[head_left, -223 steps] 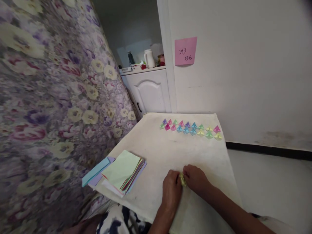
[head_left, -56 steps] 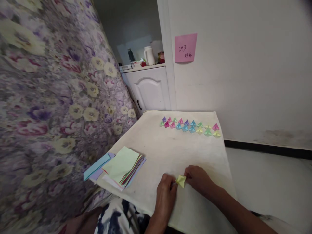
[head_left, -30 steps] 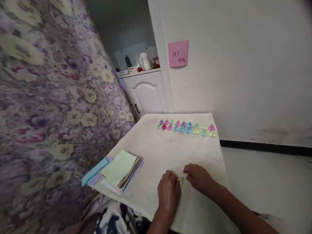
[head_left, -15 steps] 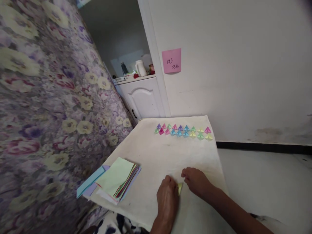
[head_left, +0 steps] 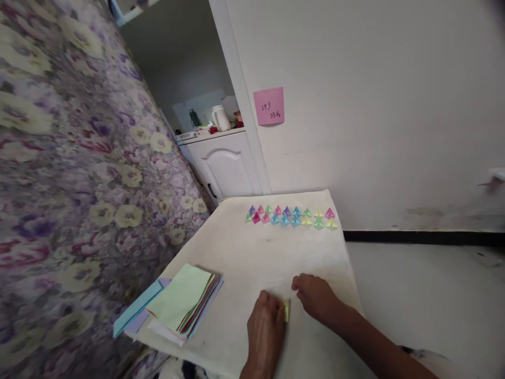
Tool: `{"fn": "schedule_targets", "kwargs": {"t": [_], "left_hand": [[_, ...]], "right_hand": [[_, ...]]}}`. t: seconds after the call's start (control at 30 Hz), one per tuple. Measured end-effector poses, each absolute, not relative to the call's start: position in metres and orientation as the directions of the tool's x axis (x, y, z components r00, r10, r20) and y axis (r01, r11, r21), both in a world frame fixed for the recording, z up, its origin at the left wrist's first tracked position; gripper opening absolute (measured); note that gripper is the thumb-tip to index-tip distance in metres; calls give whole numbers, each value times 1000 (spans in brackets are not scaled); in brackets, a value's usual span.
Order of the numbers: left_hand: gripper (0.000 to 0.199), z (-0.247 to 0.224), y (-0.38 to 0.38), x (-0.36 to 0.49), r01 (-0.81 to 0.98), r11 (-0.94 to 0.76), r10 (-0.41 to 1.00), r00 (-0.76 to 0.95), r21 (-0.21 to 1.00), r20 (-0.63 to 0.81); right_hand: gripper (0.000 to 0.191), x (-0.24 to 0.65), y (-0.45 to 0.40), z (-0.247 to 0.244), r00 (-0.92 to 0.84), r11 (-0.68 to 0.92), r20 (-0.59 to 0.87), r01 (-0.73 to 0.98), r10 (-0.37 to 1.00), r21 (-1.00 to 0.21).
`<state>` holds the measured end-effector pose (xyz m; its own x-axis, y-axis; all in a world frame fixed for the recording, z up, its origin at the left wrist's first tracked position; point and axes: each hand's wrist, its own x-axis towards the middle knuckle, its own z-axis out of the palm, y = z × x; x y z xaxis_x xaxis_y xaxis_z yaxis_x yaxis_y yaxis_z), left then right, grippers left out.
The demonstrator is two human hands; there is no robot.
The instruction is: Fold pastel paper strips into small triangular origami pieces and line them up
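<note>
My left hand [head_left: 265,329] is closed on the near part of the table, its fingers on a small yellow-green folded paper [head_left: 286,310] that sticks out at their right side. To the right of it, my right hand [head_left: 314,296] is closed, fingertips curled together and apart from the paper; whether it holds anything is too small to tell. Small folded paper pieces [head_left: 295,221] in pink, blue, green, yellow and purple form two rows near the table's far edge. A stack of coloured sheets [head_left: 183,297], pale green on top, rests at the left.
The table [head_left: 252,252] has a cream cover. Blue and purple papers [head_left: 138,308] lie beside the stack at the left edge. A floral curtain [head_left: 98,184] hangs on the left. Behind are a white cabinet [head_left: 226,166] with a white jug [head_left: 221,118], and a pink note [head_left: 269,106] on the wall.
The view has shifted slightly, so the table's contents sit lower and more to the left. The paper at my left hand now shows as a narrower upright strip instead of a pointed triangle.
</note>
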<state>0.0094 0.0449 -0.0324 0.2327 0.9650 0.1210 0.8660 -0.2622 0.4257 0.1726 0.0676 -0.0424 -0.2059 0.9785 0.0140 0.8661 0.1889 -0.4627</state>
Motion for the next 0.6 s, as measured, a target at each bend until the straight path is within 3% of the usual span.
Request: {"fn": "schedule_targets", "kwargs": {"t": [0.37,0.53,0.57,0.6], "left_hand": [[19,-23,81,30,868,-231,972,189,439,136],[20,-27,99,53,854,-252,966,192,455,174],[21,-29,101,55,849,-257,964,192,462,182],[24,-30,102,57,843,-261,963,192,469,192]], "right_hand": [[21,224,67,-17,-37,-10,-98,896,995,-444],[17,258,51,20,-132,-8,-175,777,976,-629],[17,267,43,28,-208,25,-177,712,962,-702],[16,275,35,36,-325,53,-147,535,934,-843]]}}
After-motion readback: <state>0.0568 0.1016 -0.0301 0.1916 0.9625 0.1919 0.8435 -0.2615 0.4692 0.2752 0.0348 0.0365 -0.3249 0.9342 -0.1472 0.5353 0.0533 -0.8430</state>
